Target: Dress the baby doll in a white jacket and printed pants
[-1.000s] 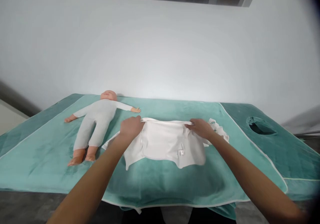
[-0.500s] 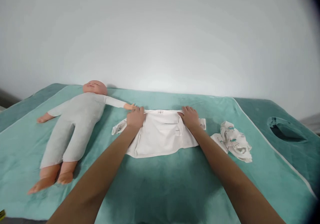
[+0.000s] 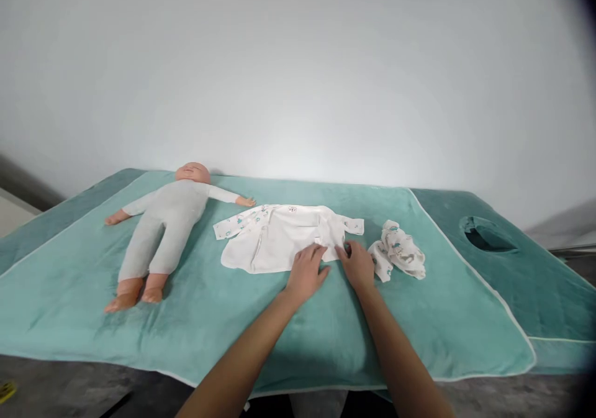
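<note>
A white baby shirt (image 3: 284,238) lies spread on the green sheet, its plain inner side showing, with patterned sleeves out to both sides. My left hand (image 3: 307,271) rests on its lower edge, right of the middle, fingers laid on the cloth and thumb apart. At the lower right corner of the shirt, my right hand (image 3: 358,263) has its fingers bent and closed on the edge. Just right of that hand lies a crumpled patterned baby garment (image 3: 403,250).
A baby doll (image 3: 172,210) in pale clothing lies on its back at the left, one arm reaching toward the shirt's sleeve. The green sheet (image 3: 451,331) covers a padded table with a face hole (image 3: 487,235) at the right. A white wall (image 3: 298,95) stands behind.
Both hands have moved from the shirt's top edge down to its lower right edge. The sleeves now show more fully. The view has shifted, with more of the table's front in sight.
</note>
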The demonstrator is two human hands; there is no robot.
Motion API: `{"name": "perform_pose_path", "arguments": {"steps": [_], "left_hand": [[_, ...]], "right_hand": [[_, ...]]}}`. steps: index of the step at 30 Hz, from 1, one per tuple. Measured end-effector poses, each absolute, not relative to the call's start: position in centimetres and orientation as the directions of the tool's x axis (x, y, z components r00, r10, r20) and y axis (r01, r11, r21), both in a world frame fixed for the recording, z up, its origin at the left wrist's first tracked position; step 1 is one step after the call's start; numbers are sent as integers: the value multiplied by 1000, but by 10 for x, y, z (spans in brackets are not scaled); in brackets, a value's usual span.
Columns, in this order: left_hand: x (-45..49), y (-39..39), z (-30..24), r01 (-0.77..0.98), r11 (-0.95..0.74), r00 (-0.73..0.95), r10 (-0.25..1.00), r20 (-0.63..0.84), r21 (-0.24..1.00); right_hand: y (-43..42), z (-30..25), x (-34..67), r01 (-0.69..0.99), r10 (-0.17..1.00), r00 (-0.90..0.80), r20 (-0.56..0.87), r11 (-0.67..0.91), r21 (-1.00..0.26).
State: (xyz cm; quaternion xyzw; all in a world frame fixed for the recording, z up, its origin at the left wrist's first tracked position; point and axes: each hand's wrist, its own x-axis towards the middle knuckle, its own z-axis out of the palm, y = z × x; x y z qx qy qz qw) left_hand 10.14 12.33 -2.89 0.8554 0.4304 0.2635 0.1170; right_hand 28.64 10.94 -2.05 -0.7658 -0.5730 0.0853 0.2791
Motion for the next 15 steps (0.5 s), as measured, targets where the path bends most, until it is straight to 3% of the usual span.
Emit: {"name": "perform_pose_path", "arguments": {"steps": [3,7,10,15], "left_hand": [[106,128,-28,738,-512,402,856,323,440],[107,123,-18,751,-568,453,814,364,337],[105,114,-8,695,-653,520,745,419,299],[101,109,-12,630,-724,566,675,473,281]], "right_hand": [[109,-21,291,711,931,350,107,-190,-677],[110,-22,302,381,895,416,158,-14,-925],[103,-20,304,196,876,451,170,88,-977],[107,-21,307,206,904,403,145,65,-976]]}}
